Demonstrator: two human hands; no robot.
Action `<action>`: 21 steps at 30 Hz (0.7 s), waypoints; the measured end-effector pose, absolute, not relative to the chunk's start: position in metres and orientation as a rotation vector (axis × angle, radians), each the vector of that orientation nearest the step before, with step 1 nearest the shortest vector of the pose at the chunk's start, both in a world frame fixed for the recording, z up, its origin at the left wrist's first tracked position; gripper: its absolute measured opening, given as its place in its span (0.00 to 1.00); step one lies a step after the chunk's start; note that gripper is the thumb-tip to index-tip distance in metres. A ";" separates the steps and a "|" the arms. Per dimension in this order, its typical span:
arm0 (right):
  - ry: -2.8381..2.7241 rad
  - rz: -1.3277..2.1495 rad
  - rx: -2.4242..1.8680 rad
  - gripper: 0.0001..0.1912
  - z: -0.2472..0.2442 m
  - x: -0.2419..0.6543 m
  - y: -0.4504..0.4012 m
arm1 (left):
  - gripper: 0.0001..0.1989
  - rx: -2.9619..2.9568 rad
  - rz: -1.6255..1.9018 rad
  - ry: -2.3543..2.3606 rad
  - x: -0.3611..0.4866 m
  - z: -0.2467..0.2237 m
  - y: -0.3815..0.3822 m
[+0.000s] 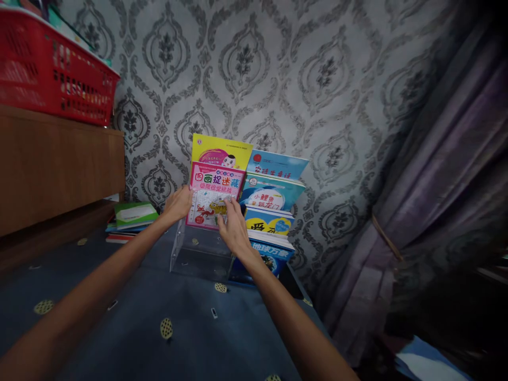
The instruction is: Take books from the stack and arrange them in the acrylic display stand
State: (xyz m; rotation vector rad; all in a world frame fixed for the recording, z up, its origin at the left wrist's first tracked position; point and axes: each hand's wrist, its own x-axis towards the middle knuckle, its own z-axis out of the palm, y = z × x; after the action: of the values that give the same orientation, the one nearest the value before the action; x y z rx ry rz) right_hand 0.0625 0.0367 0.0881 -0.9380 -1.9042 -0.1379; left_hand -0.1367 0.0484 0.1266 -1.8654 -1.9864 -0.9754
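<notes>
A pink picture book (216,182) stands on a clear tiered stand (202,259), in front of a yellow book (222,152). My left hand (179,203) is closed at its left edge. On the lower right of its cover rests my right hand (235,227), thumb and fingertips against the front and the edge beside them. Right of it, several books rise in steps: a light blue one (278,164), a teal one (273,191), a blue and yellow one (270,221) and a dark blue one (273,256). Below the pink book, the clear front tiers show.
A small pile of books (135,214) lies to the left, green on top. A red basket (79,79) sits on a wooden cabinet (59,169). Patterned wallpaper backs the dark cloth-covered surface (190,328), with a tied curtain (369,264) at the right.
</notes>
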 end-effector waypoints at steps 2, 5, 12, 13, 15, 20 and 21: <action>-1.915 -0.123 -0.940 0.28 0.088 0.064 0.036 | 0.18 -1.872 -0.991 -1.979 -0.138 0.126 0.048; -1.943 -0.122 -0.952 0.27 0.090 0.067 0.034 | 0.17 -1.890 -1.025 -1.971 -0.140 0.127 0.050; -2.004 -0.350 -0.918 0.26 0.152 0.072 0.019 | 0.16 -1.981 -1.153 -1.939 -0.151 0.127 0.058; -2.002 -0.383 -0.942 0.26 0.165 0.072 0.018 | 0.16 -1.998 -1.176 -1.939 -0.152 0.127 0.060; -2.021 -0.424 -1.005 0.26 0.189 0.070 0.018 | 0.15 -2.038 -1.224 -1.946 -0.153 0.128 0.062; -2.109 -0.467 -1.218 0.21 0.220 0.064 0.029 | 0.15 -2.180 -1.346 -1.958 -0.153 0.130 0.063; -2.126 -0.477 -1.252 0.20 0.223 0.062 0.032 | 0.15 -2.206 -1.367 -1.955 -0.153 0.130 0.062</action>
State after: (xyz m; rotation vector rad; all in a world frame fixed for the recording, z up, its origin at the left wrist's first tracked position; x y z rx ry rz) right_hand 0.0625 0.0315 0.2225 -1.2518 -2.1258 -0.4765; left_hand -0.1530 0.0625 0.1302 -2.2061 -1.9549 -1.3666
